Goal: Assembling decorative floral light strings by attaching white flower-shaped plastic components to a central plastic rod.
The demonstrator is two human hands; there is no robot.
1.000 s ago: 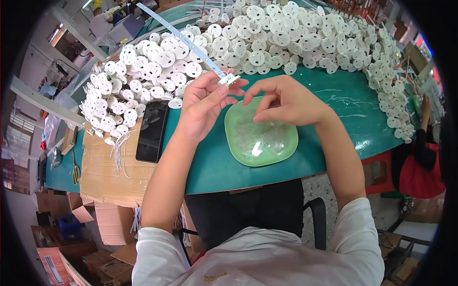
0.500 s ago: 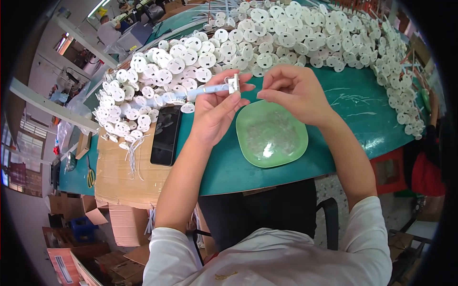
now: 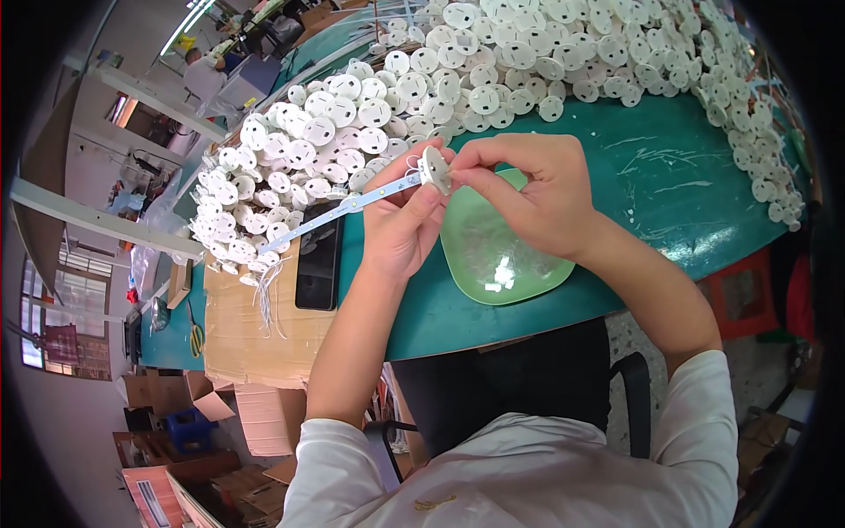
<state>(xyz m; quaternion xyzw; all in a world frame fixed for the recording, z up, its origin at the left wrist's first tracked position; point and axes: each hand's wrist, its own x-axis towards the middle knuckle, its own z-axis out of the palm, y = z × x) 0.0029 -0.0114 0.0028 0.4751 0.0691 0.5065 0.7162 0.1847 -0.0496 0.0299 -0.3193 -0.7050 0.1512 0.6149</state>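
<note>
My left hand (image 3: 398, 231) is closed on a round white disc (image 3: 435, 171), held upright between thumb and fingers. From the disc a pale blue LED strip (image 3: 338, 211) slants down to the left, and a thin white wire loops beside it. My right hand (image 3: 547, 192) pinches at the disc's right face. Whatever sits between those fingertips is too small to make out. Below my right hand stands a green bowl (image 3: 473, 287) with small clear pieces in it, too fine to tell apart.
Heaped white discs (image 3: 519, 57) cover the back of the green table (image 3: 651, 233). Left of my arm, a black phone (image 3: 318, 273) lies by a cardboard sheet (image 3: 251, 334) bearing loose white wires (image 3: 267, 299). Scissors (image 3: 195, 333) lie farther left. A person (image 3: 204, 75) sits in the background.
My right hand has moved left from above the bowl and now meets the disc. The disc has turned to show more of its face, and the strip slants lower.
</note>
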